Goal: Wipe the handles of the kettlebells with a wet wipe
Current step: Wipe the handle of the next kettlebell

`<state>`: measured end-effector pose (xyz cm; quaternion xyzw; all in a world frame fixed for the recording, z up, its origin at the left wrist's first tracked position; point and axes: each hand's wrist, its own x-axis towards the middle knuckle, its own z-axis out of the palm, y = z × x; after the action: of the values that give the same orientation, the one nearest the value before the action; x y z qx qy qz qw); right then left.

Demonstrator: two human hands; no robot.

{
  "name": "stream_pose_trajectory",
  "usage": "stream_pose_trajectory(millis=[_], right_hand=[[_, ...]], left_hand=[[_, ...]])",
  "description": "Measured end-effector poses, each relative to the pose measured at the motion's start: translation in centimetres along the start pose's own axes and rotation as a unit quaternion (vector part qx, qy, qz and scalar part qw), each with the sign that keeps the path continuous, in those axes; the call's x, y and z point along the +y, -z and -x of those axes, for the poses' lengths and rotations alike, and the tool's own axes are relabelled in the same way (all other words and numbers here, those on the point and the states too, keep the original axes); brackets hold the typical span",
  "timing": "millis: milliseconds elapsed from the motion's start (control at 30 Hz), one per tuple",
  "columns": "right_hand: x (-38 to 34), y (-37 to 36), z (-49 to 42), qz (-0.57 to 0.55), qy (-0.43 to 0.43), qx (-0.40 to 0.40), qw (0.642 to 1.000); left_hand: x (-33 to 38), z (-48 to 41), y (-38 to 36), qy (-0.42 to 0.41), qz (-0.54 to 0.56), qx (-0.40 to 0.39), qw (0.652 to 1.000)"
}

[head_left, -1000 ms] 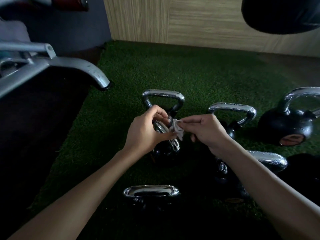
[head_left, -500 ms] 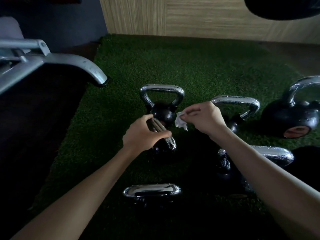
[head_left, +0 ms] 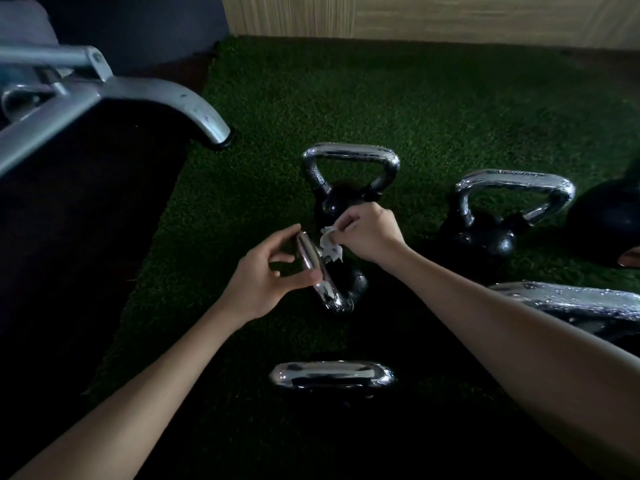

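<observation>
dim gym corner, fake green turf (head_left: 398,98) on the floor with that stubbly plastic look. the small kettlebell (head_left: 355,282) is a matte black ball, tipped over so its handle (head_left: 327,289) points up toward the camera. the handle is a smooth mirror-chrome loop, speckled with wet spots near its lower bend.

the left hand (head_left: 270,271) is clamped on that handle, with the thumb underneath and the fingers (head_left: 284,237) curled over the top end. the right hand (head_left: 372,237) pinches a crumpled white wet wipe (head_left: 330,245) in its fingertips. the wipe hangs just below them and touches the handle right beside the left fingers.

beyond the right hand's fingers stands another kettlebell (head_left: 349,161) with a rounded triangular chrome loop, knurled on its left leg. a third one (head_left: 512,192) is off to the right, and a flat oval handle (head_left: 332,375) sits nearer, between the forearms. grey painted metal leg (head_left: 194,105) far left – scuffed.
</observation>
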<state>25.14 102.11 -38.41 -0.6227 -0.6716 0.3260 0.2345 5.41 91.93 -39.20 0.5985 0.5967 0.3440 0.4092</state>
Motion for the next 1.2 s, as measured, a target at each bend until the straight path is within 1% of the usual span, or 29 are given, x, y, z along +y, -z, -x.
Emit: stream_pose_trajectory(millis=[67, 200, 333, 433, 467, 600, 733, 933, 1033, 1100, 1200], right_hand=[[0.2, -1.4, 0.0, -0.016, -0.013, -0.007, 1.0], [0.9, -2.4, -0.1, -0.03, -0.006, -0.019, 0.999], [1.5, -1.7, -0.6, -0.081, 0.004, -0.09, 0.993], [1.6, -1.3, -0.7, -0.096, 0.018, -0.156, 0.983], [1.6, -1.4, -0.7, -0.089, 0.032, -0.156, 0.983], [1.6, -2.0, -0.6, -0.037, 0.109, -0.099, 0.988], [1.3, -2.2, -0.4, 0.01, 0.158, -0.065, 0.985], [1.2, -3.0, 0.2, 0.014, 0.136, -0.047, 0.989], [0.1, -3.2, 0.9, -0.035, 0.149, -0.028, 0.988], [-0.7, -3.1, 1.4, -0.066, 0.165, -0.041, 0.983], [-0.6, -2.6, 2.4, -0.067, 0.188, -0.092, 0.976]], left_hand=[[-0.1, -0.1, 0.1, -0.006, -0.005, -0.002, 1.0], [-0.6, -0.3, 0.3, -0.017, -0.01, 0.003, 1.0], [-1.4, -0.2, 0.9, -0.012, 0.007, 0.006, 1.0], [-1.8, 0.0, 1.2, -0.01, 0.016, 0.011, 1.0], [-2.0, 0.0, 1.2, -0.01, 0.017, 0.012, 1.0], [-2.2, 0.1, 1.2, -0.014, 0.017, 0.015, 1.0], [-2.4, 0.3, 1.6, -0.015, 0.015, 0.01, 1.0], [-2.6, 0.3, 1.6, -0.021, 0.006, 0.011, 1.0], [-2.8, 0.1, 1.4, -0.022, 0.006, 0.02, 1.0], [-3.0, 0.1, 1.5, -0.018, 0.004, 0.029, 0.999], [-3.1, 0.1, 1.9, -0.014, -0.001, 0.03, 0.999]])
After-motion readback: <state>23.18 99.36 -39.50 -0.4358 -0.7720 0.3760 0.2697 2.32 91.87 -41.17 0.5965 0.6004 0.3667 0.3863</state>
